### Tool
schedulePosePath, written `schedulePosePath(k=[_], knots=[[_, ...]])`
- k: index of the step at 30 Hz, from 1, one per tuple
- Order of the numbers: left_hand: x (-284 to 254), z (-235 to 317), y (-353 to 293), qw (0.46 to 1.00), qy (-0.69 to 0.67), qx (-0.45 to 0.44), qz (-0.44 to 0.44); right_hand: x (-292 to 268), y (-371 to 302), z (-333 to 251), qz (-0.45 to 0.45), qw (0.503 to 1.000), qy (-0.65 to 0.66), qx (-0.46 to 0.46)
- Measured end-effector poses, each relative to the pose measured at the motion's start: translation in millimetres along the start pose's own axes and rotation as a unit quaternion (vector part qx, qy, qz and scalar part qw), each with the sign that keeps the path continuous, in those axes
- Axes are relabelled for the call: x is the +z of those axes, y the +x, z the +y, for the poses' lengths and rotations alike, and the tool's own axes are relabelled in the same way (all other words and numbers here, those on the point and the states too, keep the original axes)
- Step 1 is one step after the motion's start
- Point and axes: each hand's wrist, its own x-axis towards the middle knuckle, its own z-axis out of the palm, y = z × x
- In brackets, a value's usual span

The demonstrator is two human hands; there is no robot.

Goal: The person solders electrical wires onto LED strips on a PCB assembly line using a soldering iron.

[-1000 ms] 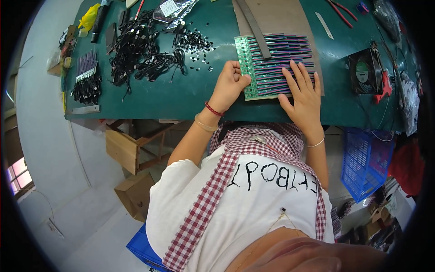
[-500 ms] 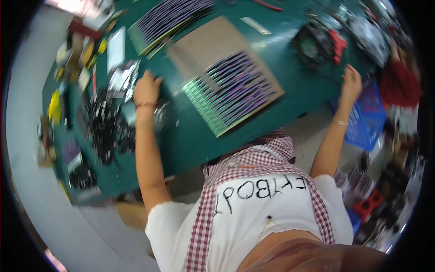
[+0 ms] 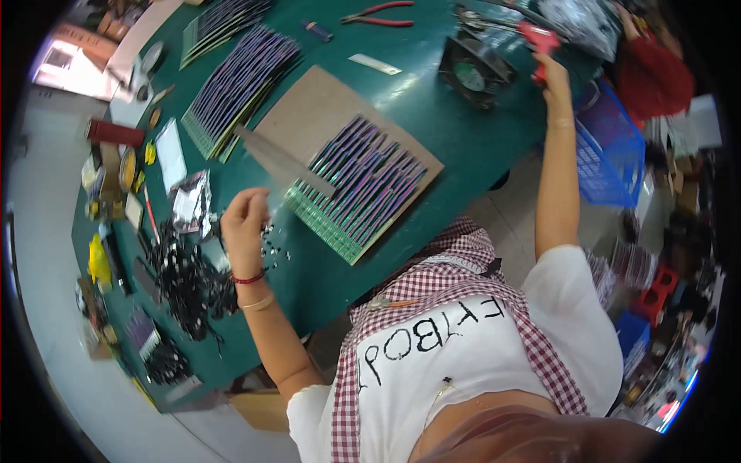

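My right hand [image 3: 554, 83] is at the far right, with its fingers wrapped round the red handle of a gun-shaped tool [image 3: 538, 38]. My left hand [image 3: 245, 224] is over the table's left part, fingers curled together; whatever they may hold is too small to make out. Small dark and white parts [image 3: 272, 248] are scattered just right of it. In the middle, a panel of green circuit boards [image 3: 351, 193] with rows of dark purple strips rests on a brown cardboard sheet [image 3: 309, 104]. A flat greyish bar [image 3: 289, 163] lies across the panel's left corner.
Stacks of similar panels [image 3: 239, 85] stand at the back left. Black cables [image 3: 181, 274] and a silver bag [image 3: 191, 202] lie left of my left hand. A small black fan [image 3: 475, 71], red pliers [image 3: 380, 17] and a blue basket [image 3: 610, 150] are toward the right.
My right hand has moved from beside the red tool onto its handle. My left hand has come away from the silver bag toward the loose small parts. The whole view has shifted.
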Motion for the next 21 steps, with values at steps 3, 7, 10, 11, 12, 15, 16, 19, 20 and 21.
schedulePosePath(k=[3,7,10,11,12,15,16,19,20,21], knots=[[35.2,24.0,-17.5,0.983,-0.172,-0.056,-0.032,4.2,-83.8,-30.0,0.009,0.969,0.184,-0.163],[71.9,38.2,-27.6,0.946,-0.304,-0.063,-0.092,21.9,-188.1,-63.7,-0.207,0.915,0.282,-0.2],[94.2,41.9,-36.1,0.946,-0.31,-0.054,-0.079,56.3,-246.0,-68.7,-0.274,0.918,0.256,-0.133],[103.4,45.1,-37.8,0.946,-0.308,-0.036,-0.091,69.7,-266.8,-67.0,-0.266,0.936,0.193,-0.125],[108.0,51.6,-42.7,0.948,-0.304,-0.017,-0.099,82.1,-285.4,-66.3,-0.304,0.932,0.148,-0.128],[111.8,57.1,-53.2,0.958,-0.254,0.033,-0.127,102.7,-316.2,-53.7,-0.403,0.913,0.047,-0.045],[109.0,61.8,-57.3,0.973,-0.186,0.039,-0.127,108.5,-322.3,-53.5,-0.424,0.904,0.054,-0.024],[100.1,62.5,-66.1,0.981,-0.094,0.077,-0.15,115.3,-333.2,-52.6,-0.461,0.886,0.037,-0.012],[96.8,59.7,-69.3,0.982,-0.077,0.084,-0.151,116.6,-335.8,-51.8,-0.471,0.882,0.013,-0.024],[94.2,57.4,-71.5,0.984,-0.078,0.079,-0.142,117.8,-338.1,-50.6,-0.48,0.877,0.012,-0.021]])
